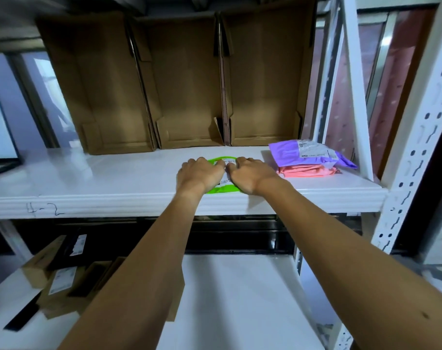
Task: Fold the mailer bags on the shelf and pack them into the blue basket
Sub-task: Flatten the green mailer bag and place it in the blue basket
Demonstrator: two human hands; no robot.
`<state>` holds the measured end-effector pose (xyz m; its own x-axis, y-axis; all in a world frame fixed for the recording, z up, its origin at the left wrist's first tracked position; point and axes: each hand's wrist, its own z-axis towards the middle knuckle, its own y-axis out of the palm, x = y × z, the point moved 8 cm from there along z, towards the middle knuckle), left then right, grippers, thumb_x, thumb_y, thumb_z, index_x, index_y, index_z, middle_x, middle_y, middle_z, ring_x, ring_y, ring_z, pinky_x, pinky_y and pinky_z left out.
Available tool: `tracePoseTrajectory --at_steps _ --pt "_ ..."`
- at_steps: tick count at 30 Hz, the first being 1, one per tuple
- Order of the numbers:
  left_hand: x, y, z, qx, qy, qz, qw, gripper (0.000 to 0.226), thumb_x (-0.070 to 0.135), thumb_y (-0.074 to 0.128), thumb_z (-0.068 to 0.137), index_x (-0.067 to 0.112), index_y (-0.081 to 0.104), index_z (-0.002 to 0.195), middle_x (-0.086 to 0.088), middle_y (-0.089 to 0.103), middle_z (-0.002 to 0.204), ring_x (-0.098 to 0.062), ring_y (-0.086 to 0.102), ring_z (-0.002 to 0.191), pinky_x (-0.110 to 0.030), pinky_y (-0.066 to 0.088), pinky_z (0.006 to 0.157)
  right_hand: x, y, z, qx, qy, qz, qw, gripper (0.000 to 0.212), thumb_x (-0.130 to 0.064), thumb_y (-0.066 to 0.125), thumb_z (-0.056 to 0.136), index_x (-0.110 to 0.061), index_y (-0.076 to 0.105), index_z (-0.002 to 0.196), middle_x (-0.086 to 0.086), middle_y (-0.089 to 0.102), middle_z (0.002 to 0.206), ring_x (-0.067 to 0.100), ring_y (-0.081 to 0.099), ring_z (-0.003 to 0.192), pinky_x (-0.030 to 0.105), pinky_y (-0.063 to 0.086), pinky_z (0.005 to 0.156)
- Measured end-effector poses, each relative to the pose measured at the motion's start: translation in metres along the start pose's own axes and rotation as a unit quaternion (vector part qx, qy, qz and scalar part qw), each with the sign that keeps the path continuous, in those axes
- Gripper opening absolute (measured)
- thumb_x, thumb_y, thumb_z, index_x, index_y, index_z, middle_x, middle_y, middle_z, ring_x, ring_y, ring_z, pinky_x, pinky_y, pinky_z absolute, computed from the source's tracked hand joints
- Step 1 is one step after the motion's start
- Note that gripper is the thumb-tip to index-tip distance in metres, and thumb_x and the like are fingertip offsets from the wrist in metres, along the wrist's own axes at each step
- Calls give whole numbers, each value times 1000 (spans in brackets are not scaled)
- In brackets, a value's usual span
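Note:
A green mailer bag (223,189) with a white label lies near the front edge of the white shelf (113,178). Both my hands lie on top of it and cover most of it. My left hand (199,173) is on its left half and my right hand (250,174) on its right half, fingers curled down onto the bag. To the right, a purple mailer bag (308,154) lies stacked on a pink one (308,171). No blue basket is in view.
Three open cardboard boxes (187,84) stand along the back of the shelf. A white perforated upright (411,147) borders the right side. On the lower shelf (240,299), cardboard boxes (63,281) with labels lie at the left.

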<state>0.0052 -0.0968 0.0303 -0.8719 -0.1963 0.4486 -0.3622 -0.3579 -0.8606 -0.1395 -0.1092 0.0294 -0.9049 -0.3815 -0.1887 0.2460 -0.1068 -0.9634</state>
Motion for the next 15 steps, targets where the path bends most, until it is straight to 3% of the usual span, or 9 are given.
tracePoseTrajectory --at_steps 6,9,12,15 --pt "-5 0 -3 -14 -10 -68 998 64 62 43 87 7 68 107 -13 70 109 -35 61 106 -42 51 93 5 4 -1 17 29 9 999 84 -59 2 79 -11 49 129 21 53 132 39 51 116 43 33 81" --pt "-7 -3 -1 -15 -23 -117 993 61 59 51 87 4 68 108 -16 70 107 -35 63 102 -38 49 85 7 -10 -12 44 49 31 997 64 -53 21 94 -8 50 128 21 55 132 38 51 118 43 39 89" --pt "-12 -5 -2 -19 -36 -160 986 63 57 56 81 1 67 108 -17 70 106 -36 66 100 -39 52 84 7 -14 -21 43 50 64 996 52 -50 32 97 -9 52 122 20 57 129 35 52 114 38 37 83" --pt "-12 -11 -10 -11 -36 -188 982 57 59 57 72 5 68 85 -19 71 103 -37 66 100 -41 53 86 5 -11 -30 22 55 83 995 53 -53 33 97 -12 50 126 16 56 131 32 52 114 38 38 83"
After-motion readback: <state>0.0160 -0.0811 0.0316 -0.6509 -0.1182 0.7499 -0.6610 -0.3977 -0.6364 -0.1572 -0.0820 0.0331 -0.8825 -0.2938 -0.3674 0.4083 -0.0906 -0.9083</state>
